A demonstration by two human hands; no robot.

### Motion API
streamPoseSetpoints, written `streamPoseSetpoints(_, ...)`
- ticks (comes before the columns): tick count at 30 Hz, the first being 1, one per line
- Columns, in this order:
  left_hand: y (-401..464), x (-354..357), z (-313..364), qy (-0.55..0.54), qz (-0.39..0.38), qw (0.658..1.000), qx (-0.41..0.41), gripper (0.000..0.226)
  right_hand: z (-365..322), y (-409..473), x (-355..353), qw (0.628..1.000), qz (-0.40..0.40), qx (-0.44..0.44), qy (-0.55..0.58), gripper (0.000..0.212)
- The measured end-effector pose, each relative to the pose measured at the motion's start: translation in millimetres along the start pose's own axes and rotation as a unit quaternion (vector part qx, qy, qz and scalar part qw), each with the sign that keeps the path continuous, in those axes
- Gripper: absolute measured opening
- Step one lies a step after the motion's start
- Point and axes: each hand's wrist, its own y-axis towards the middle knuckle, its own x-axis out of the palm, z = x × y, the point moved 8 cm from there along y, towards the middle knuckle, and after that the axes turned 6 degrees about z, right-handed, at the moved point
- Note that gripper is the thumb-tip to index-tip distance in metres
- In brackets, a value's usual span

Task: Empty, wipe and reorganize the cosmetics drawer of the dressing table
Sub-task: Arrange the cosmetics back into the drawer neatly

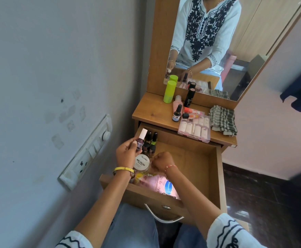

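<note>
- Two hands work over the open wooden drawer [202,163] of the dressing table, which is pulled out toward the person.
- The left hand [126,154] grips a dark maroon nail polish bottle with a white cap [140,140], held upright above the drawer's back left corner.
- The right hand [162,161] is curled into a loose fist just above the drawer's contents; whether it holds anything cannot be told.
- Just beside the held bottle, a cluster of small dark nail polish bottles [150,143] stands in that back left corner, one with a green body.
- A round white-lidded jar labelled nail polish [142,162] sits between the two hands, in front of the cluster.
- At the drawer's front left lies a pink Vaseline lotion tube [164,185], partly under the right wrist; the drawer's right part shows bare wood.
- On the bench [151,113] above the drawer stand a lime-green cylindrical bottle [169,91] and a black cylindrical tube [189,97], with a pale pink bottle [177,104] and a small black-capped bottle [177,114] near them.
- A clear plastic box of press-on nails [194,128] lies at the bench's front edge, with a green-and-white checked cloth [223,120] bunched to its right.
- The mirror [235,51] behind reflects the person's white embroidered top.
</note>
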Motion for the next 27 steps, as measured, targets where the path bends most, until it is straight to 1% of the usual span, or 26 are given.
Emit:
streamPoseSetpoints(1,-1.8,1.3,1.6,0.01,-0.008,1.0,0.009,0.022,-4.4,-3.2,-6.2,1.0,0.01,-0.01,0.022,0.03)
streamPoseSetpoints(3,-4.5,5.1,3.7,0.034,-0.027,0.999,0.023,0.023,-18.0,-9.1,-20.4,0.992,0.031,-0.032,0.118,0.025)
streamPoseSetpoints(5,-7.5,10.8,5.4,0.061,-0.052,0.996,0.037,0.024,-34.3,-18.6,-28.8,0.964,0.003,-0.035,0.265,0.014)
streamPoseSetpoints(6,-8.8,13.0,6.0,0.076,-0.061,0.994,0.046,0.025,-42.0,-22.8,-31.6,0.95,-0.014,-0.039,0.31,0.012)
streamPoseSetpoints(7,-10.3,15.4,6.6,0.089,-0.068,0.992,0.055,0.025,-47.8,-25.5,-35.0,0.945,-0.02,-0.051,0.323,0.011)
streamPoseSetpoints(11,-14.0,20.5,7.2,0.124,-0.096,0.984,0.082,0.025,-51.6,-29.5,-49.3,0.959,0.016,-0.094,0.268,0.013)
streamPoseSetpoints(14,-14.6,21.2,4.4,0.152,-0.094,0.98,0.089,0.025,-41.2,-25.8,-60.5,0.957,0.043,-0.101,0.269,0.014)
streamPoseSetpoints(16,-13.3,17.6,2.6,0.139,-0.067,0.985,0.083,0.025,-30.1,-21.2,-71.0,0.947,0.08,-0.09,0.297,0.012)
streamPoseSetpoints(18,-10.8,12.0,-0.3,0.108,-0.041,0.991,0.065,0.026,-13.7,-15.1,-80.9,0.932,0.129,-0.054,0.335,0.013)
streamPoseSetpoints(20,-7.1,6.3,-2.3,0.088,-0.019,0.995,0.051,0.026,0.8,-8.4,-83.7,0.926,0.167,-0.022,0.339,0.014)
streamPoseSetpoints(22,-4.3,3.1,-4.0,0.083,-0.007,0.996,0.043,0.027,9.2,-1.1,-80.6,0.94,0.191,-0.01,0.284,0.014)
streamPoseSetpoints(24,-3.0,2.6,-5.1,0.082,-0.003,0.996,0.04,0.026,9.8,5.5,-74.7,0.953,0.201,-0.016,0.226,0.011)
streamPoseSetpoints(27,-2.3,2.4,-7.0,0.082,-0.003,0.996,0.036,0.026,5.0,14.9,-63.0,0.966,0.187,-0.027,0.175,0.01)
